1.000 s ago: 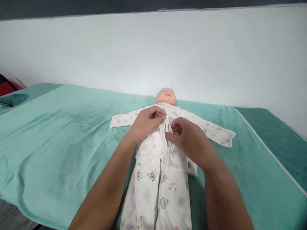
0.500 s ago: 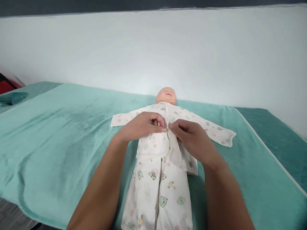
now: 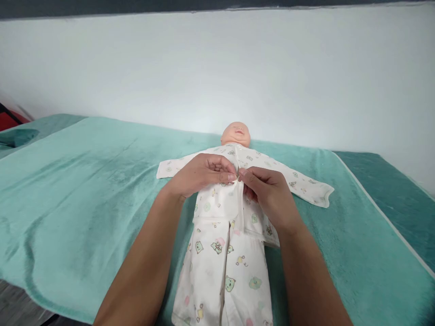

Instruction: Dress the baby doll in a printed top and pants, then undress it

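Note:
A baby doll (image 3: 235, 134) lies on its back, dressed in a white printed baby shirt (image 3: 217, 206) and matching trousers (image 3: 207, 271). My left hand (image 3: 209, 172) pinches the left front edge of the shirt at mid-chest. Close against it, my right hand (image 3: 265, 188) pinches the other front edge between thumb and forefinger. The two fingertips nearly touch at the front opening. Any fastener between them is hidden or too small to make out. Below the hands the lower front panels hang loose over the top of the trousers. Both sleeves stretch out sideways.
A light green blanket (image 3: 84, 194) covers the surface, creased on the left. Darker green cloth (image 3: 377, 181) shows at the right. A white wall (image 3: 170, 72) rises behind the doll's head. Something red (image 3: 10, 121) stands at the far left edge.
My hands have drawn closer together at the shirt opening. The right front panel, folded back before, now hangs flatter and meets the left one.

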A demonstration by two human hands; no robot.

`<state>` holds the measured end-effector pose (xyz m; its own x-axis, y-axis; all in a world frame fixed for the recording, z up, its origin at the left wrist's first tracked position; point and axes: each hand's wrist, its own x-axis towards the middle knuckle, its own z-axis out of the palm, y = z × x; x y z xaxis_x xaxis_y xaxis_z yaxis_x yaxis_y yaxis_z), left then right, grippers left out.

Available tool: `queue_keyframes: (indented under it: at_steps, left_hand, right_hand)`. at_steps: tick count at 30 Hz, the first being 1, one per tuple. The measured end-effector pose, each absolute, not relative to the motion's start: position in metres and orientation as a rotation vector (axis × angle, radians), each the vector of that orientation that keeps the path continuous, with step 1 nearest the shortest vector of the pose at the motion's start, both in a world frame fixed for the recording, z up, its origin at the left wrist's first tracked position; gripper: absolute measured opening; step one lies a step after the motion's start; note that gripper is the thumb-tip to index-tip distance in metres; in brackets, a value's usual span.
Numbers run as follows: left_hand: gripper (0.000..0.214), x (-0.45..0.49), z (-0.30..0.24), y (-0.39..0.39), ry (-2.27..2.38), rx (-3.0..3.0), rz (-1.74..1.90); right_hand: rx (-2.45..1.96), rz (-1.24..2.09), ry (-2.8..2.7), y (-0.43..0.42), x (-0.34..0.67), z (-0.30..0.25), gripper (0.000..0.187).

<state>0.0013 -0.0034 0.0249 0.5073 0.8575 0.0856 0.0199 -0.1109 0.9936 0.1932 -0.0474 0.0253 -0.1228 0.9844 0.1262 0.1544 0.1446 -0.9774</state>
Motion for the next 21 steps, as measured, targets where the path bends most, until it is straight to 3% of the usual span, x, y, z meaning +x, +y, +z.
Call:
queue_keyframes:
  at_steps: [16,21]
  left_hand:
    - [0.019,-0.0008,0.0225,0.001,0.722,1.518,0.786]
    - [0.02,-0.0001,0.0232,0.0006,0.719,1.548,0.738]
  right_hand:
    - [-1.241,1.109,-1.556,-0.0453,0.1963,0.0245,0.045]
    - [-1.204,1.187,-1.58,-0.0446,0.2013,0.0265,0.037]
